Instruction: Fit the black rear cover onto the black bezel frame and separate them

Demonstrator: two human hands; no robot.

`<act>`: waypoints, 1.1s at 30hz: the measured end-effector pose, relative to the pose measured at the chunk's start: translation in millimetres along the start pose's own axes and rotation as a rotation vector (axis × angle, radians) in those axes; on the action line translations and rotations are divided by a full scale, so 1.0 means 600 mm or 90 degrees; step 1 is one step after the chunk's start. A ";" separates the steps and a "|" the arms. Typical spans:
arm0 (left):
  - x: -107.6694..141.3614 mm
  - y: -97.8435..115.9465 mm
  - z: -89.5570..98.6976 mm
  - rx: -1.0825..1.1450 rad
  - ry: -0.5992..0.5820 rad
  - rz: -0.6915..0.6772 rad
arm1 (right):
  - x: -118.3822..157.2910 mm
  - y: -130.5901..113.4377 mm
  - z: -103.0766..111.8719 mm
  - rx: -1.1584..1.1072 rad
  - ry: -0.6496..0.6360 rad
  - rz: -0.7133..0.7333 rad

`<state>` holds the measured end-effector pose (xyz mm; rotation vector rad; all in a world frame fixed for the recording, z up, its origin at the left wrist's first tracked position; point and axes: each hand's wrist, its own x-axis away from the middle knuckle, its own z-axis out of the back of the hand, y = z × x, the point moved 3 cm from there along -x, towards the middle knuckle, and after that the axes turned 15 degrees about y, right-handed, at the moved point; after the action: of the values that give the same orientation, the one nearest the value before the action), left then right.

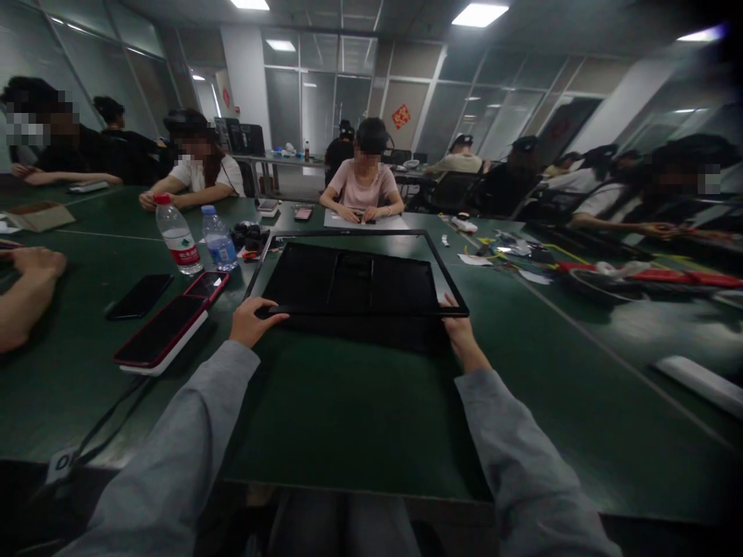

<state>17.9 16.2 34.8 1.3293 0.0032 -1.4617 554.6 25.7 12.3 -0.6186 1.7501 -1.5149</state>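
Note:
Both my hands hold a thin black rectangular frame (446, 271), tilted above the green table. My left hand (251, 323) grips its near left corner, with the thumb along the near edge. At the near right corner my right hand (463, 334) is closed round the frame, its fingers partly hidden. Through the frame's opening shows a dark flat panel (296, 275) with a raised section in its middle. Whether the panel touches the frame I cannot tell. A dark shadow or surface lies just below the near edge.
Left of the frame are a red-capped bottle (179, 240), a blue-capped bottle (219, 241), a black phone (140, 296) and a red-edged phone (162, 329) on a white box. Cables and tools (516, 251) lie right. A person (367, 186) sits opposite; another person's hand (35, 271) rests at left.

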 end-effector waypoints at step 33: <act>0.015 0.013 -0.011 -0.191 -0.242 -0.055 | 0.011 0.016 -0.005 0.340 -0.050 0.330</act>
<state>29.7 11.0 30.8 0.8070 0.0315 -1.6936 549.4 24.4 1.4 0.0488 1.2333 -1.4605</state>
